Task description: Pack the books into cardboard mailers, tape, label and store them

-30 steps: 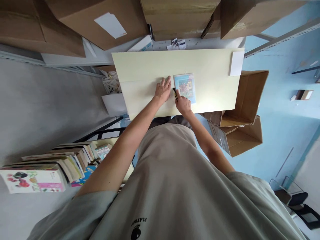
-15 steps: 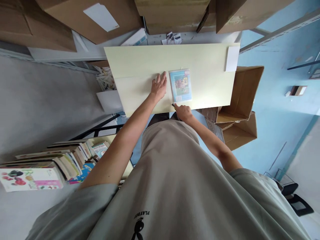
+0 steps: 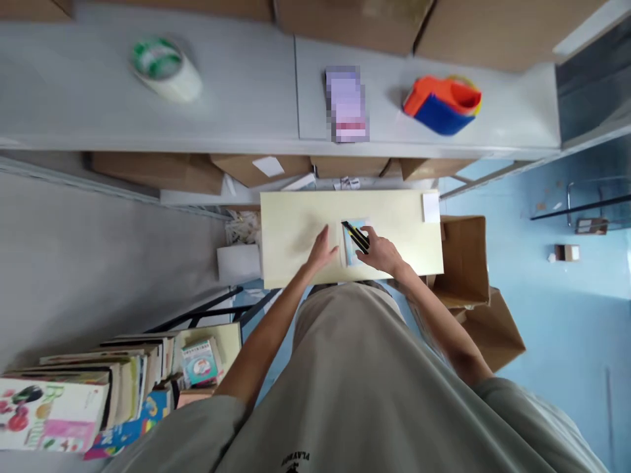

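My right hand is closed around a black and yellow utility knife, raised over the pale board tabletop. Beneath the knife and fingers lies a thin blue book, partly covered by them. It appears to rest in a clear sleeve or on a clear sheet. Just left of the book, my left hand has its thumb and fingers apart, with nothing in it. Whether that hand touches the tabletop is unclear.
A shelf above holds a tape roll, a blurred-out purple item and an orange and blue tape dispenser. A white pad lies on the tabletop's right end. Open cardboard boxes stand to the right; stacked books at lower left.
My view has tilted up, bringing the upper shelf into sight. My right hand has lifted the knife from the near edge to above the book. My left hand's fingers are no longer spread flat.
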The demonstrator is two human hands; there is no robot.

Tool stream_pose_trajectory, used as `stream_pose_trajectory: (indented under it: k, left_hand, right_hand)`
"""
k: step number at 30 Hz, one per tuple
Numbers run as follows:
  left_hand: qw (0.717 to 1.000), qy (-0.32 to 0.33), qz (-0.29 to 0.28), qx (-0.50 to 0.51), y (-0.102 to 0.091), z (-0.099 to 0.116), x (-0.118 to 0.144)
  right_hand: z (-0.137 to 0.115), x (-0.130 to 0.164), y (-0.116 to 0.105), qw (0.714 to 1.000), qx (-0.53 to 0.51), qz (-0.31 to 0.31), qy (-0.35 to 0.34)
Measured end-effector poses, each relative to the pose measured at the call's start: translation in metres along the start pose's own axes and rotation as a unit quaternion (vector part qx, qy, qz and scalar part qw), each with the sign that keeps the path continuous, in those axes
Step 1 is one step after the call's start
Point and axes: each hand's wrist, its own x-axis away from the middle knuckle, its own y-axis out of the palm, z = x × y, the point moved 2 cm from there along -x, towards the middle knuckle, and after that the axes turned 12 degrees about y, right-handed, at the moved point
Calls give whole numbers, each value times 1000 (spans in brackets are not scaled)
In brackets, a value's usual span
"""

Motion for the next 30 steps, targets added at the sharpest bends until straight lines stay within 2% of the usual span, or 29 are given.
stream_pose_trajectory:
  k: [2, 3, 6, 9, 11, 13, 15, 17, 19, 21, 23, 24, 26, 28, 30]
  left_hand:
    - [998, 25, 57, 30, -26, 13, 1]
    - [993, 58, 89, 51, -45, 23, 0]
    - [958, 168, 212, 95, -117, 57, -11]
    - [911, 219, 342, 74, -196, 86, -30]
    - [887, 239, 390, 53, -236, 100, -42]
    - [868, 262, 420, 50, -261, 109, -49]
    - [850, 285, 438, 69, -272, 112, -50]
    - [840, 295, 445, 98, -271, 111, -50]
    - [840, 283, 443, 132, -260, 106, -52]
    - [851, 243, 428, 183, -238, 94, -57]
    - [868, 174, 396, 243, -205, 75, -63]
    - [878, 131, 374, 269, -184, 63, -64]
    - [896, 42, 324, 302, -133, 40, -62]
    - [914, -37, 265, 304, -78, 19, -52]
    - [934, -95, 193, 286, -25, 6, -38]
  right_hand:
    - [-19, -5, -30, 997, -39, 64, -29]
    - [-30, -8, -46, 993, -51, 100, -49]
    - [-76, -23, -98, 967, -58, 214, -123]
    - [-132, -48, -146, 936, -34, 299, -183]
    - [-169, -70, -169, 924, -15, 323, -204]
    - [-199, -95, -183, 919, 3, 331, -214]
    - [-221, -118, -190, 916, 9, 338, -215]
    - [-235, -139, -192, 915, 1, 344, -211]
    - [-243, -154, -193, 917, -11, 344, -204]
    - [-245, -160, -191, 916, -26, 345, -204]
    - [-238, -159, -178, 907, -45, 355, -224]
    - [-230, -156, -165, 900, -54, 359, -240]
    - [-198, -149, -122, 892, -75, 352, -273]
    - [-146, -141, -63, 901, -101, 314, -281]
    - [-78, -134, 0, 926, -137, 254, -243]
